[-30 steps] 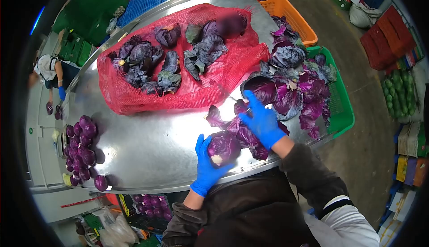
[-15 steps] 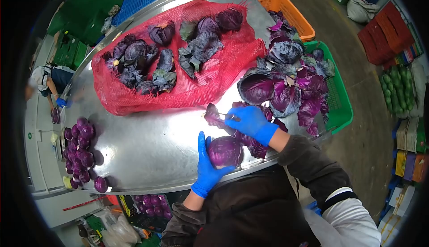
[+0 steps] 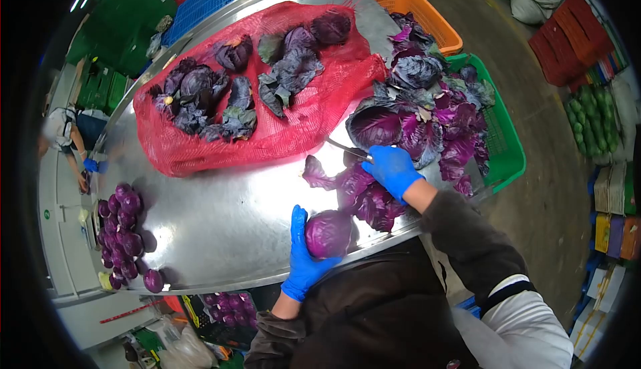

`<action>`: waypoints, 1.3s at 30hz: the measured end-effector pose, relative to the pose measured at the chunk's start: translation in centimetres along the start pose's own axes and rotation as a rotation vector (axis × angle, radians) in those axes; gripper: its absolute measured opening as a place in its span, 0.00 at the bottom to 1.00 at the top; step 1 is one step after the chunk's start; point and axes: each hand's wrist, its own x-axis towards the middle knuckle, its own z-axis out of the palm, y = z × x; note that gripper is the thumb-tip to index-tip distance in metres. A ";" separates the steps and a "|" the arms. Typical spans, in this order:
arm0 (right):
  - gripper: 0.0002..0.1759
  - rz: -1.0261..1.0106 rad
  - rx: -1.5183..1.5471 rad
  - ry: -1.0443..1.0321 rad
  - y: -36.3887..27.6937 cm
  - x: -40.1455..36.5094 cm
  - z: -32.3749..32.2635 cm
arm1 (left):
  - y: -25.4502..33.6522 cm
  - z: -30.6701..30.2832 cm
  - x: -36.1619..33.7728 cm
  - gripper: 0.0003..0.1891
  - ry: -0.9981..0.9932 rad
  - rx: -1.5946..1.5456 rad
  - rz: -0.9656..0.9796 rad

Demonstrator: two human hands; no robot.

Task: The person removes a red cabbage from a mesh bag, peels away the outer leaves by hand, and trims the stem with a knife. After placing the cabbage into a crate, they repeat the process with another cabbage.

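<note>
My left hand point(image 3: 302, 253), in a blue glove, cups a trimmed round red cabbage point(image 3: 328, 233) near the front edge of the steel table point(image 3: 220, 215). My right hand point(image 3: 392, 169), also blue-gloved, grips a knife point(image 3: 347, 147) whose blade points left, above loose purple leaves point(image 3: 364, 192). Untrimmed cabbages point(image 3: 200, 92) lie on a red mesh sack point(image 3: 294, 125) at the back of the table.
A heap of cut leaves point(image 3: 434, 112) spills over a green crate point(image 3: 504, 149) on the right, beside an orange crate point(image 3: 414, 2). Several trimmed cabbages point(image 3: 120, 225) sit at the table's left end. Another person point(image 3: 70, 135) in blue gloves works far left.
My right hand with the knife has lifted away from the cabbage, up and to the right. The cabbage in my left hand has turned, showing its smooth side.
</note>
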 end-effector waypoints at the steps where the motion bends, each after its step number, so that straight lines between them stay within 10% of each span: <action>1: 0.16 -0.010 -0.003 -0.010 -0.7 -1.2 -0.2 | -0.5 -0.2 -0.3 0.62 0.010 -0.001 -0.011; 3: 0.21 -0.293 0.278 0.274 -2.7 -4.1 -0.1 | -0.7 -0.9 -0.1 0.59 -0.070 0.001 -0.060; 7: 0.30 -0.852 0.482 0.138 -4.5 -6.3 2.1 | -1.7 -0.7 1.7 0.53 -0.042 -0.183 -0.178; 16: 0.26 -0.580 0.452 -0.115 -4.6 -5.4 0.9 | -2.3 -1.4 5.0 0.41 -0.006 -0.570 -0.356; 25: 0.22 -0.801 0.199 -0.211 -3.8 -1.8 -0.4 | -2.0 -0.9 6.4 0.36 0.014 -0.338 -0.240; 27: 0.23 -0.782 0.370 -0.254 -3.1 -1.9 -0.5 | 0.0 -1.6 6.8 0.30 0.060 -0.517 -0.646; 30: 0.21 -0.807 0.584 -0.097 -2.2 -2.8 -0.9 | -6.8 -0.5 6.3 0.25 0.087 -0.807 -0.409; 33: 0.21 -0.779 0.745 -0.014 0.9 -2.0 -0.9 | -5.8 -0.5 5.6 0.24 0.217 -1.250 -0.603; 37: 0.18 -0.183 0.828 0.026 6.0 -1.2 -2.5 | -3.8 -0.4 5.5 0.25 0.233 -1.201 -0.413; 39: 0.19 -0.123 0.336 0.175 5.7 -1.3 -4.0 | -6.1 -0.2 4.7 0.32 0.202 -0.738 -0.277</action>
